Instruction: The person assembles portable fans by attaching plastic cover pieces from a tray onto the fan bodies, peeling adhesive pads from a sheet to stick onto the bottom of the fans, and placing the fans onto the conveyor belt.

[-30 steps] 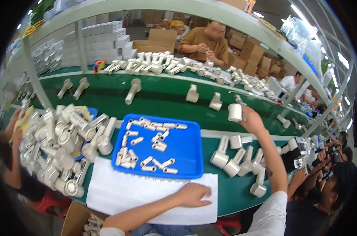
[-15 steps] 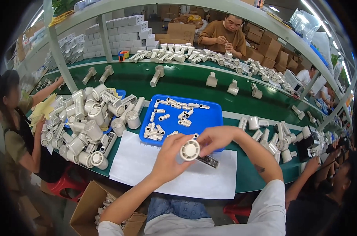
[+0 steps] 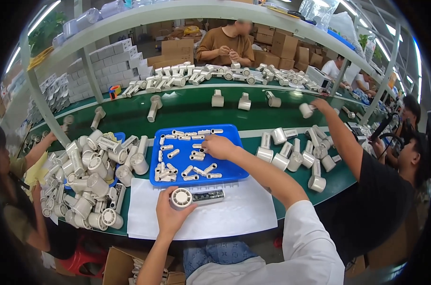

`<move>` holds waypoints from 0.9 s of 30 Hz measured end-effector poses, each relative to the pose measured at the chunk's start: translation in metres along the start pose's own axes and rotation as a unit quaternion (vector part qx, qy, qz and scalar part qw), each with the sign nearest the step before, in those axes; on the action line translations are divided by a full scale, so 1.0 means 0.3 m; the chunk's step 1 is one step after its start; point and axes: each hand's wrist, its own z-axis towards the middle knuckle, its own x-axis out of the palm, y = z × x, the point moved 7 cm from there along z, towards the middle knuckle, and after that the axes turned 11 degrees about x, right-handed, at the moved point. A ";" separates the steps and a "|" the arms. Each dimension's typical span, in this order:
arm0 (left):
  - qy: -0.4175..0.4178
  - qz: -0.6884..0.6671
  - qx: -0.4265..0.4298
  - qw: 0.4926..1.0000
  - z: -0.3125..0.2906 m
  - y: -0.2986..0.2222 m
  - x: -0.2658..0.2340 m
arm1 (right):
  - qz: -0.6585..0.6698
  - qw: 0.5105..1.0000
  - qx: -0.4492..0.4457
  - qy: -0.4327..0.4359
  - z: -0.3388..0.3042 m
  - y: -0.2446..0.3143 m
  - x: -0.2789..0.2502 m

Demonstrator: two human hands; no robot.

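Over the white paper sheet (image 3: 144, 209), my left hand (image 3: 170, 214) is closed round the round head of a white handheld fan (image 3: 182, 198). Its handle points right, with its dark inner circuit board (image 3: 209, 195) exposed. My right hand (image 3: 219, 146) is over the blue tray (image 3: 225, 167), its fingers curled down among small white plastic handle pieces (image 3: 196, 156). The fingertips touch or nearly touch one piece; what they hold, if anything, is hidden. Several more such pieces (image 3: 173, 153) lie about the tray.
A heap of white fans (image 3: 97, 166) rises left of the tray; more fans (image 3: 295, 159) lie to the right. Beyond runs a green conveyor belt (image 3: 187, 107) carrying spaced fans. A co-worker's hand (image 3: 320, 107) is at a fan on the belt. An open cardboard box (image 3: 118, 266) stands below the bench edge.
My right hand has left the fan and moved forward to the tray pieces. My left hand has brought the fan lower and left, turning its open handle to the right. The view has shifted right.
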 end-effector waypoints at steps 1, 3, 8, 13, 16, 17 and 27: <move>0.006 0.006 0.006 1.000 0.005 0.007 0.004 | -0.001 1.000 0.015 0.021 -0.019 -0.005 0.004; 0.014 0.008 0.011 1.000 0.007 0.008 0.018 | 0.008 1.000 0.016 0.016 -0.067 -0.021 -0.003; 0.046 -0.001 0.026 0.999 0.019 -0.016 0.020 | 0.145 0.989 -0.032 -0.020 -0.197 0.041 -0.126; 0.102 0.038 0.146 0.983 0.093 -0.102 0.021 | 0.246 0.968 -0.054 -0.008 -0.322 0.127 -0.211; 0.202 0.063 0.128 0.969 0.107 -0.095 0.062 | 0.328 0.943 -0.050 0.034 -0.375 0.175 -0.236; 0.204 0.060 0.124 0.969 0.108 -0.088 0.067 | 0.329 0.942 -0.048 0.039 -0.386 0.179 -0.231; 0.192 0.049 0.112 0.974 0.112 -0.045 0.124 | 0.351 0.936 -0.016 -0.003 -0.484 0.153 -0.163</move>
